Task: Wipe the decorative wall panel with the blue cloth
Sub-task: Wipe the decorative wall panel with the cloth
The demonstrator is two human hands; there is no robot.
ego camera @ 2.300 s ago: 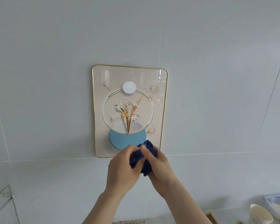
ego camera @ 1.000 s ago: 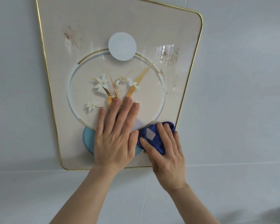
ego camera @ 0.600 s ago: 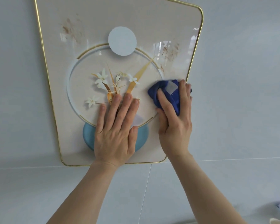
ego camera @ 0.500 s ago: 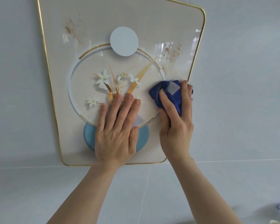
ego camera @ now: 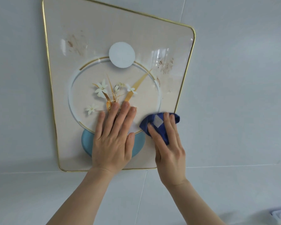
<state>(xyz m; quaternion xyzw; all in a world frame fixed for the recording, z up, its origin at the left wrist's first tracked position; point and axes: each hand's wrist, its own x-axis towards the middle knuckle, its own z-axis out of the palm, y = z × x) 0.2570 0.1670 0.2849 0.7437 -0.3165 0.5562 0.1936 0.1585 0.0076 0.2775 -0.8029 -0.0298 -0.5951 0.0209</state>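
Blue cloth (ego camera: 159, 125) is pressed on wall panel (ego camera: 104, 38) lower right by right hand (ego camera: 169, 153); left hand (ego camera: 113, 140) is laid flat beside it; brown smudges (ego camera: 166, 67) are seen above.

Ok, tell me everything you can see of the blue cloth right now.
The blue cloth is dark blue, soft-looking fabric, bunched into a wad with a pale square tag showing. The right hand presses it flat against the wall panel at the lower right, near the gold edge, fingers spread over it.

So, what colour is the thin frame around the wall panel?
Gold; the frame shows clearly in the head view.
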